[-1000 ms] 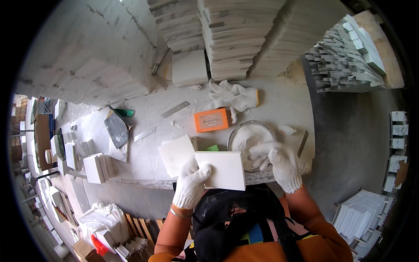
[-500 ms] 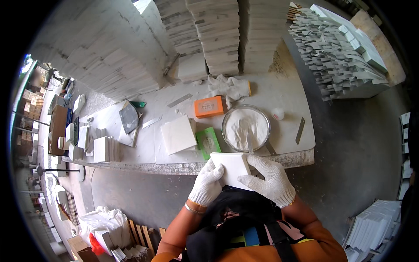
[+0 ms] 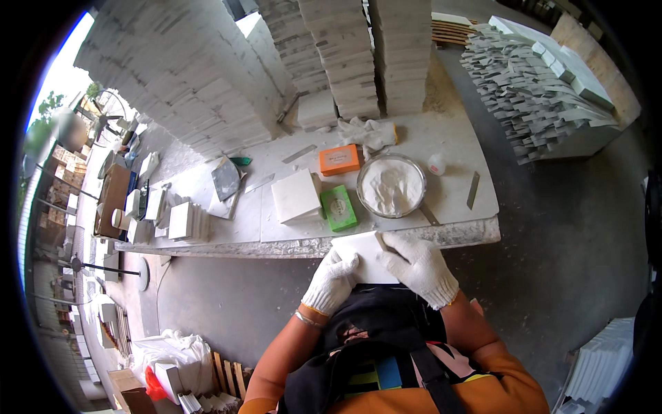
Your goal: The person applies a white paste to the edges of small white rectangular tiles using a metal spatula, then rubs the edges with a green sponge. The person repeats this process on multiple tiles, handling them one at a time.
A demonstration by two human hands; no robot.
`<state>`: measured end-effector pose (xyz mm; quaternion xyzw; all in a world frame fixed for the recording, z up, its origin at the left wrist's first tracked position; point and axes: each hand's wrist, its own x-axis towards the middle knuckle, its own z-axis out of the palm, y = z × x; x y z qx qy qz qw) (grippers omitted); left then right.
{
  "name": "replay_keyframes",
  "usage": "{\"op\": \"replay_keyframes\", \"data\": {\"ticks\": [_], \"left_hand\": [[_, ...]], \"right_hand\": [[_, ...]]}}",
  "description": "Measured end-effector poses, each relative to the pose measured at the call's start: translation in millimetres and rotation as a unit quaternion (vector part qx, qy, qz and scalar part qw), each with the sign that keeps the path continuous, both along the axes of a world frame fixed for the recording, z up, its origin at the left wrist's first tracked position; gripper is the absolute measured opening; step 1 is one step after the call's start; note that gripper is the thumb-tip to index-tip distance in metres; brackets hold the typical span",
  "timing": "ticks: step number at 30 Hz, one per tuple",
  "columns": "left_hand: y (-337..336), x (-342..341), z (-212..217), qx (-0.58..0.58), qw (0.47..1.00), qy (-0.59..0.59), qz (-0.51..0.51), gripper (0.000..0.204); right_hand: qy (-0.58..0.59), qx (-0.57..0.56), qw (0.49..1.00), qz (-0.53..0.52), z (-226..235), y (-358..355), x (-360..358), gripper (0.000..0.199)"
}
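A square white tile (image 3: 367, 265) is held in front of me, just off the table's near edge. My left hand (image 3: 332, 281), in a white knitted glove, grips its left side with the thumb on the face. My right hand (image 3: 422, 270), gloved alike, is closed at the tile's upper right corner. A narrow greyish edge shows by its fingertips; what they pinch is too small to make out. Beyond the hands stands a clear bowl (image 3: 422, 200) of white powder or paste. Left of it lie a green box (image 3: 338, 208), an orange box (image 3: 339, 160) and stacked white tiles (image 3: 295, 196).
Tall stacks of pale slabs (image 3: 186, 76) rise at the table's back. Spare gloves (image 3: 365, 134), a small round container (image 3: 436, 164) and a metal strip (image 3: 473, 190) lie on the table (image 3: 455, 207). Tile blocks (image 3: 187, 222) stand at left. Another slab pile (image 3: 531, 96) is far right.
My view has shifted, and the table things sit differently in it. My right fingers have moved up to the tile's corner. The thin strip over the bowl's near side no longer shows there.
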<state>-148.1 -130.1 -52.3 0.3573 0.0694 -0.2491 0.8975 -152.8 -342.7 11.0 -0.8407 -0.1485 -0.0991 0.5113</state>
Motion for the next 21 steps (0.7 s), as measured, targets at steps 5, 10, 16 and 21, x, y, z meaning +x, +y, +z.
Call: {"op": "replay_keyframes", "data": {"ticks": [5,10,16,21], "left_hand": [[-2.9,8.3,-3.0,0.015,0.999,0.009,0.032,0.046],[-6.9,21.7,-12.3,0.000,0.999,0.022,0.042,0.044],[-13.7,34.1,-24.9,0.004,0.998,0.035,0.050,0.045],[-21.2,43.5,-21.4,-0.019,0.997,0.035,0.060,0.038]], "right_hand": [[-0.037,-0.051,0.983,-0.174,10.7,-26.2,20.0,0.024],[0.130,-0.173,0.960,-0.176,2.5,-30.6,38.1,0.044],[0.151,-0.290,0.930,-0.168,-13.7,-11.6,59.9,0.048],[0.182,-0.369,0.900,-0.147,-5.8,-4.3,76.8,0.042]]}}
